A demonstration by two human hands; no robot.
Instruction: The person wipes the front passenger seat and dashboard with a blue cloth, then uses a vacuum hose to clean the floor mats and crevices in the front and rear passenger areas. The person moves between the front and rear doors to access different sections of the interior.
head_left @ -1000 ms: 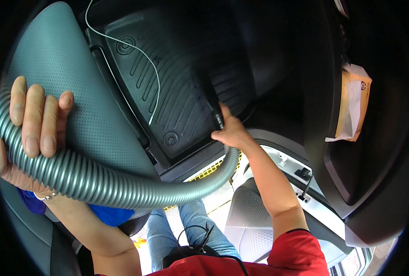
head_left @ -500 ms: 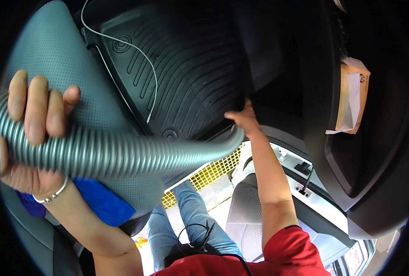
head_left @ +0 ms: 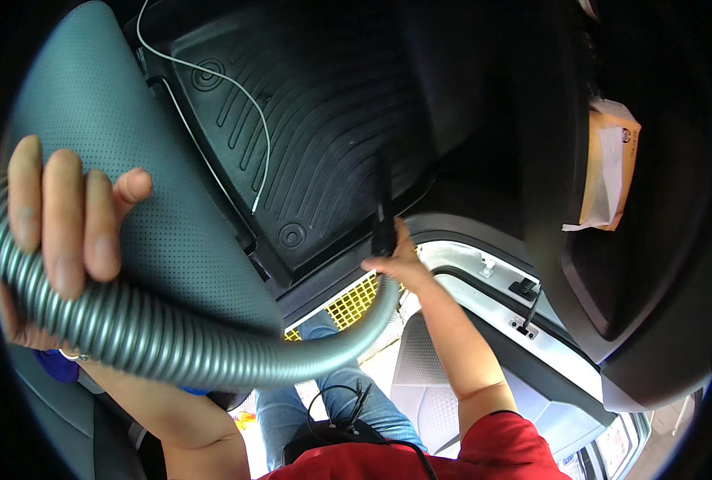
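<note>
A ribbed grey vacuum hose (head_left: 212, 352) sags in a curve between my two hands. My left hand (head_left: 68, 224) is wrapped round it at the far left, above the perforated grey-green seat (head_left: 180, 216). At the hose's other end, my right hand (head_left: 396, 258) grips the black vacuum nozzle (head_left: 383, 212) near the door sill. The nozzle points away from me over the black ridged floor mat (head_left: 324, 152); its tip is dark and hard to make out. A thin white cable (head_left: 264, 128) lies across the mat.
An open car door (head_left: 508, 384) stands at the lower right. Beyond it, an orange tissue pack (head_left: 613, 164) hangs in the dark side panel. A yellow grating (head_left: 348, 304) lies below the sill. Blue-purple cloth (head_left: 56, 366) shows beneath my left forearm.
My right hand has drawn back toward me and slightly left, bringing the nozzle into sight. The hose now sags lower, covering most of the blue cloth. My left hand keeps its grip.
</note>
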